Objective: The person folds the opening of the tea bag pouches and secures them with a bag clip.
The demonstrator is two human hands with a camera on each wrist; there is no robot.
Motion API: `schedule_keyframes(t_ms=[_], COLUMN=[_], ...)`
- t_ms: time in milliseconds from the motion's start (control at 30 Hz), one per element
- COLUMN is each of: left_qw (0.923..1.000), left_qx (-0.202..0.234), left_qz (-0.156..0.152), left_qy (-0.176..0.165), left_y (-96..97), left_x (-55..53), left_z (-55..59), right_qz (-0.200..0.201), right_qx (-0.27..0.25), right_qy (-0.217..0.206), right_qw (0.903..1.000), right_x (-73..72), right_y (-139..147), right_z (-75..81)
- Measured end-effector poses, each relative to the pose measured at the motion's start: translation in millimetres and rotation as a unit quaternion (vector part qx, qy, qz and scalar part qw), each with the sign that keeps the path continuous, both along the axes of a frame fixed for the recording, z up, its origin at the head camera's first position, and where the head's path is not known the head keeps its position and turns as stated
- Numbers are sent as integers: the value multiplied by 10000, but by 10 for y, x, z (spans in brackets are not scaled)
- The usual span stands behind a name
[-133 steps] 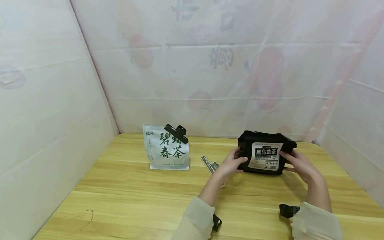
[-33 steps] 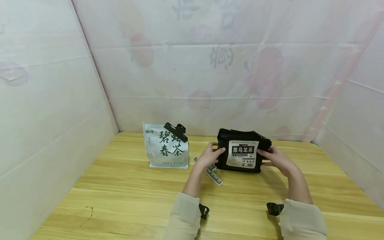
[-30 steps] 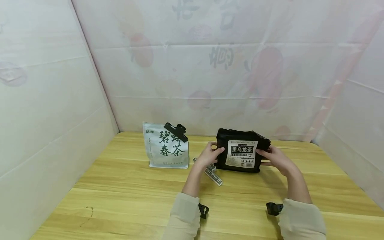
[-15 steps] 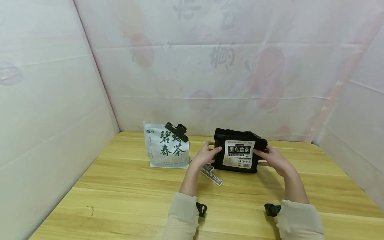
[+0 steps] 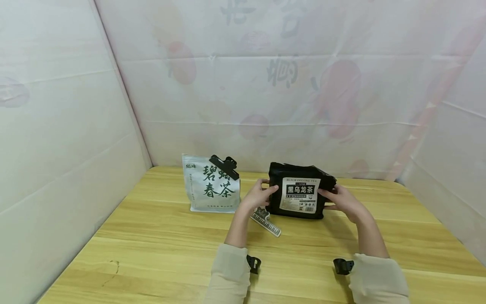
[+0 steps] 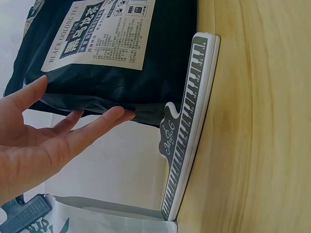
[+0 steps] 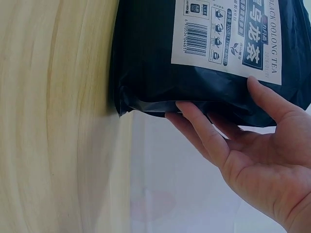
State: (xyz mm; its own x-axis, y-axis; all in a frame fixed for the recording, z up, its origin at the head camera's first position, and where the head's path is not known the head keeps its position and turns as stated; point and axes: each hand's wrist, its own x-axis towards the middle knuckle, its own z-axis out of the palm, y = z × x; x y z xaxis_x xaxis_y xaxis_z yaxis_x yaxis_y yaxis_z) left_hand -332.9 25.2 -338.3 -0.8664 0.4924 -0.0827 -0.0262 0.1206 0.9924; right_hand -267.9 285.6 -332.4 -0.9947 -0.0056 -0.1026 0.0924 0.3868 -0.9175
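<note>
A black pouch of oolong tea (image 5: 299, 195) with a pale label stands upright on the table, its top folded down and crumpled. My left hand (image 5: 255, 197) grips its left side, thumb on the front and fingers along the side. From the right, my right hand (image 5: 346, 202) holds the other side the same way, thumb at the label's edge (image 7: 265, 80). A white clip with piano keys printed on it (image 6: 187, 126) lies at the pouch's lower left; my left hand and wrist hide part of it in the head view.
Left of the hands stands a pale tea pouch (image 5: 212, 194) with a black clip (image 5: 225, 166) across its top right corner. A printed cloth wall (image 5: 243, 97) rises behind the wooden table (image 5: 159, 253), with more cloth at both sides.
Both hands have moved the black tea pouch left across the table, nearer to the pale pouch, slowing lately. The piano-key clip's far end has become covered by my left hand and wrist.
</note>
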Motion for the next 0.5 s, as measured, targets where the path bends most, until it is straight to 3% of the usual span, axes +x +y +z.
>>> schedule_keyframes(t_ms=[500], left_qw=[9999], left_qx=[-126], left_qz=[48], left_qy=[7], left_y=[-43], left_x=[-22], left_z=[-1], right_qz=[62], right_qx=[1], right_qy=[-79], right_qw=[9999], right_x=[-18], right_y=[-16], right_z=[1])
